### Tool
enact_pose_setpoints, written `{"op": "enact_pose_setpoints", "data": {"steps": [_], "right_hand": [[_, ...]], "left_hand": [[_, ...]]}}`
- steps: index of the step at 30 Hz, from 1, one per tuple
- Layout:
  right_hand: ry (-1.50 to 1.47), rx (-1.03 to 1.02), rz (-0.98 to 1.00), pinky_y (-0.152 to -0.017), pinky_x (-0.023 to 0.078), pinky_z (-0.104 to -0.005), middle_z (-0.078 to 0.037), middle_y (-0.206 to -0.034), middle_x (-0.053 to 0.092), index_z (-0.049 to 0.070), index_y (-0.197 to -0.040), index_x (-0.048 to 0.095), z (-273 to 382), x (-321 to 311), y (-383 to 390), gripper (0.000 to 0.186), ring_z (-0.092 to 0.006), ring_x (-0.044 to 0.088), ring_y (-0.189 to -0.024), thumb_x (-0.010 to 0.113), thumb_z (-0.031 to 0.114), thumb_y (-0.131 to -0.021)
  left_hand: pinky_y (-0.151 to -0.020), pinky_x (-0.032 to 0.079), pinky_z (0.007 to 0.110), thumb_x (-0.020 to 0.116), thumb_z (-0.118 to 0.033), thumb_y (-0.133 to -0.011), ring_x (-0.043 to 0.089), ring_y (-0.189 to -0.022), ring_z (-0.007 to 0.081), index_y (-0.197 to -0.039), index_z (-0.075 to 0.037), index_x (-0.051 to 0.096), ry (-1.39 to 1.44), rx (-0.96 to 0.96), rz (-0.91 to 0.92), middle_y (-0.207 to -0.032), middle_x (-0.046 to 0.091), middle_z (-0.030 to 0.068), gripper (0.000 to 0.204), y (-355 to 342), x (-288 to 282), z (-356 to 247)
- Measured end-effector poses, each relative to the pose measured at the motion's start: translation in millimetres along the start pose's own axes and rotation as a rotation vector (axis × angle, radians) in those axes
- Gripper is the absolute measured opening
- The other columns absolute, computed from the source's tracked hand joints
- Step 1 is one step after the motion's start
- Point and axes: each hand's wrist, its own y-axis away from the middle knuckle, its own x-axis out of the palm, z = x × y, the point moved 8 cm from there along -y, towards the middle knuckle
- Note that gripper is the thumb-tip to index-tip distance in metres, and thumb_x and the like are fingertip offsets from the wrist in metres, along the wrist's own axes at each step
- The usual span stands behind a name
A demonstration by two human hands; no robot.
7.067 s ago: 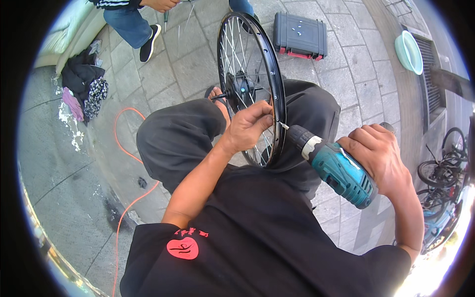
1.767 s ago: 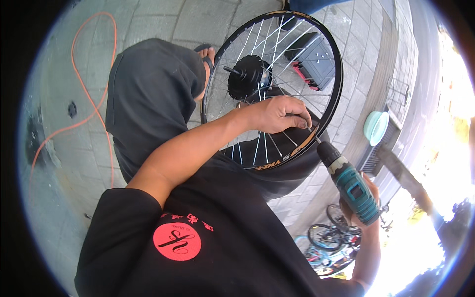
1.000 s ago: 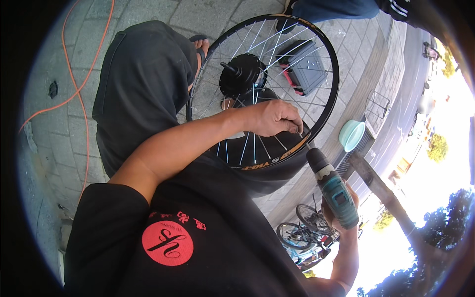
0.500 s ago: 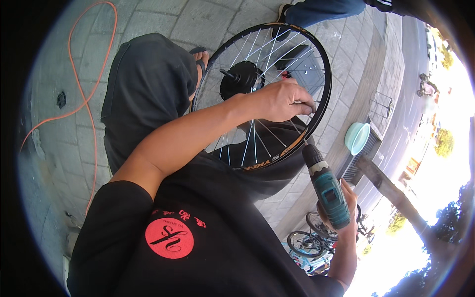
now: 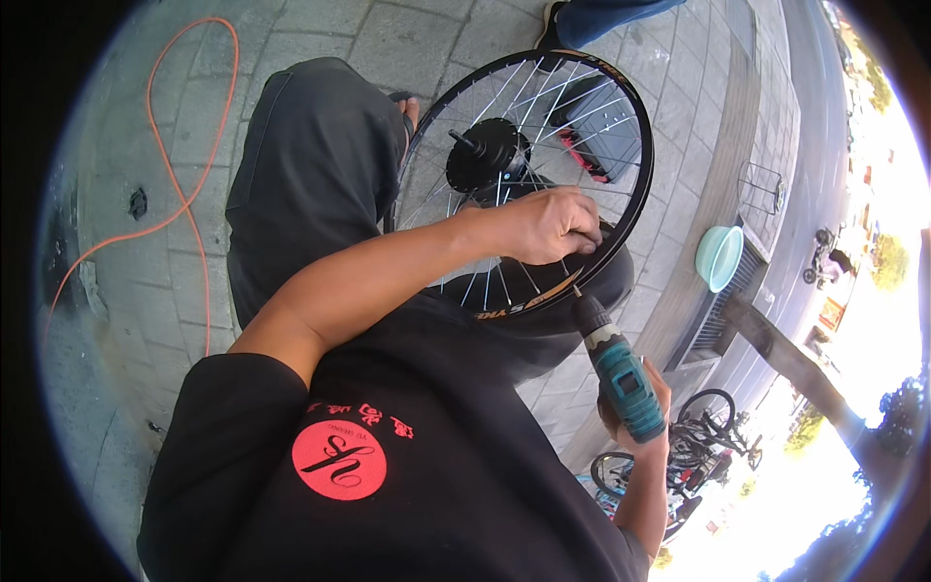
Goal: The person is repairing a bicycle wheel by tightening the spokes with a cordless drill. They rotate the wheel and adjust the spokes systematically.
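A spoked bicycle wheel (image 5: 647, 160) with a black rim leans over my lap, its dark hub (image 5: 477, 160) turned up. My left hand (image 5: 553, 226) reaches across the spokes, fingers pinched together at the rim's inner edge; what they pinch is too small to make out. In my right hand (image 5: 655, 393) is a teal and black cordless drill (image 5: 626, 383), gripped from the right. The drill's bit points at the outer side of the rim, close to my left fingertips. Whether the bit touches the rim I cannot tell.
Beyond the wheel lies a grey case (image 5: 606, 136) with red parts, near another person's leg (image 5: 606, 19). A pale green basin (image 5: 720, 259) stands at the right by a drain grate. Parked bicycles (image 5: 693, 451) are at lower right. An orange cable (image 5: 179, 189) loops over the paving.
My left hand has moved nearer along the rim, fingers still pinched. The drill has shifted left with it, its bit now at another spot of the rim. The whole view has shifted slightly.
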Motion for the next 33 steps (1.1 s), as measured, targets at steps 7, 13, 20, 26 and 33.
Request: {"op": "enact_pose_setpoints", "data": {"steps": [7,13,20,26,33], "right_hand": [[-0.559,0.563,-0.187,-0.063,0.048,-0.0306,-0.002,-0.078,0.067,0.005,-0.101,0.077,-48.7,38.8,51.9,0.009,-0.0126,0.059,-0.066,0.081,0.003,-0.093],[-0.383,0.506,-0.149,-0.075,0.052,-0.0313,-0.001,-0.085,0.066,0.003,-0.124,0.069,-40.7,58.7,60.7,0.032,-0.0136,0.061,-0.076,0.080,0.006,-0.094],[-0.400,0.582,-0.253,-0.077,0.053,-0.0339,-0.002,-0.084,0.069,0.000,-0.109,0.074,-32.7,68.9,66.5,0.016,-0.0170,0.063,-0.076,0.079,0.006,-0.095],[-0.231,0.445,-0.239,-0.067,0.051,-0.0339,-0.004,-0.081,0.071,0.004,-0.097,0.076,-34.5,62.9,65.7,0.001,-0.0195,0.063,-0.068,0.076,0.005,-0.096],[-0.307,0.489,-0.255,-0.064,0.051,-0.0341,-0.003,-0.081,0.071,0.010,-0.094,0.077,-64.5,64.7,87.9,0.002,-0.0196,0.067,-0.068,0.076,0.008,-0.094]], "left_hand": [[-0.099,0.054,0.039,0.080,-0.015,-0.094,0.070,-0.110,0.0296,-0.111,-0.001,0.081,0.184,-0.100,0.205,-0.109,0.077,0.0124,0.022,-17.3,5.3,30.3],[-0.101,0.052,0.039,0.080,-0.015,-0.094,0.069,-0.111,0.0283,-0.110,-0.003,0.082,0.203,-0.118,0.192,-0.108,0.077,0.0111,0.021,-14.0,7.4,28.6],[-0.102,0.052,0.040,0.080,-0.013,-0.092,0.068,-0.112,0.0297,-0.109,-0.003,0.082,0.207,-0.067,0.179,-0.106,0.076,0.0108,0.020,-14.8,9.3,30.5],[-0.102,0.051,0.042,0.080,-0.012,-0.091,0.067,-0.110,0.0317,-0.107,-0.003,0.081,0.119,-0.004,0.189,-0.106,0.076,0.0105,0.018,-13.2,8.0,20.3],[-0.101,0.049,0.043,0.081,-0.014,-0.091,0.064,-0.107,0.0277,-0.106,-0.006,0.081,-0.042,0.051,0.048,-0.105,0.075,0.0058,0.017,2.5,-0.5,12.0]]}}
